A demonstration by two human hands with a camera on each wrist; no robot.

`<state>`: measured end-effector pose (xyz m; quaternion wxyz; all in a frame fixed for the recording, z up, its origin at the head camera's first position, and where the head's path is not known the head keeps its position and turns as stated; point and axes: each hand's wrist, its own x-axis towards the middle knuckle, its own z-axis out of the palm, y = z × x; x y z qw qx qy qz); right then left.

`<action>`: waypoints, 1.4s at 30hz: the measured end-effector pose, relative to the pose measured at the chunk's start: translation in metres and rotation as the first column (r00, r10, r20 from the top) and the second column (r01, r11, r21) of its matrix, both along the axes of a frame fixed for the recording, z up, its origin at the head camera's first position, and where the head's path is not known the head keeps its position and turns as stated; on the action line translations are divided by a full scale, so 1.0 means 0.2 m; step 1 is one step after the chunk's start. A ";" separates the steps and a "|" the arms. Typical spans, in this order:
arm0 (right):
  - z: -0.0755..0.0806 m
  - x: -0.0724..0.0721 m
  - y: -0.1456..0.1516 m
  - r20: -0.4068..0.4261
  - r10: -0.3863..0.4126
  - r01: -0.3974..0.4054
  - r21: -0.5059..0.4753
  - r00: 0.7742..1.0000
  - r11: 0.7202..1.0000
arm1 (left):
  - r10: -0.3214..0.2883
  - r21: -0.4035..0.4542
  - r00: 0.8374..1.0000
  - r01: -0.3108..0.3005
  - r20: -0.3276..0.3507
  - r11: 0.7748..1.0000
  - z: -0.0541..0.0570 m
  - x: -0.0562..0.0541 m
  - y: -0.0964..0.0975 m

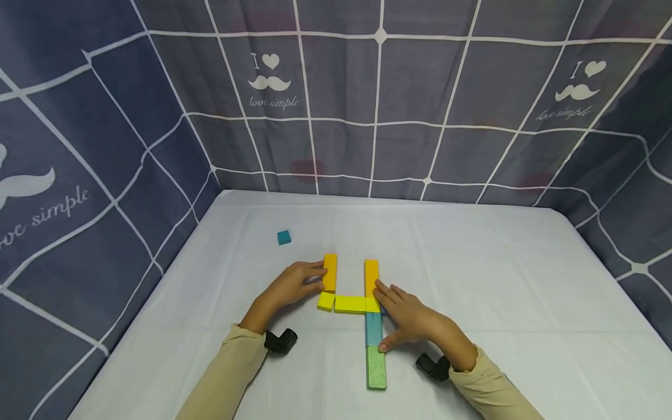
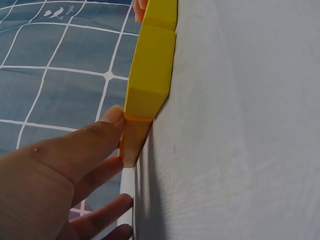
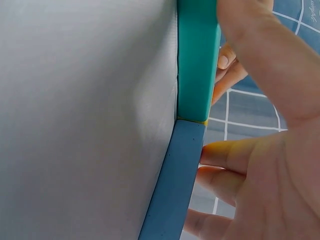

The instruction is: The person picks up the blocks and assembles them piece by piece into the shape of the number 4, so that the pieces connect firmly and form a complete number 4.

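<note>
Wooden-looking blocks lie joined on the white cloth. My left hand [image 1: 291, 284] touches the left side of an orange block [image 1: 330, 272] with thumb and fingertips. At that block's near end sits a small yellow block [image 1: 326, 301], slightly turned, beside a longer yellow block [image 1: 350, 304]. My right hand [image 1: 412, 315] lies with fingers spread along the right side of a column: a second orange block [image 1: 371, 274], a yellow end, a teal block [image 1: 374, 329] and a green block [image 1: 375, 367]. A blue block [image 3: 174, 185] is mostly covered by the right hand in the head view.
A small teal square block [image 1: 284, 237] lies apart at the back left. Grey checked curtains [image 1: 341, 146] hang behind and beside the white-covered table [image 1: 499, 280]. Each wrist carries a black camera [image 1: 280, 342].
</note>
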<state>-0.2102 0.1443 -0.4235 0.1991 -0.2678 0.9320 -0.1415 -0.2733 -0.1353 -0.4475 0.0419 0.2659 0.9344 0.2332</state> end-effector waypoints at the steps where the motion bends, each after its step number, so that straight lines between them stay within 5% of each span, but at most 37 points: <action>1: 0.00 0.00 0.00 -0.001 -0.001 0.001 0.000 1.000 1.000 | -0.003 -0.002 1.000 0.003 -0.001 1.000 0.00 0.00 0.00; 42: -0.01 0.01 0.02 -0.006 0.011 -0.011 -0.019 1.000 1.000 | -0.032 0.022 0.999 0.031 0.008 0.999 0.02 0.03 0.01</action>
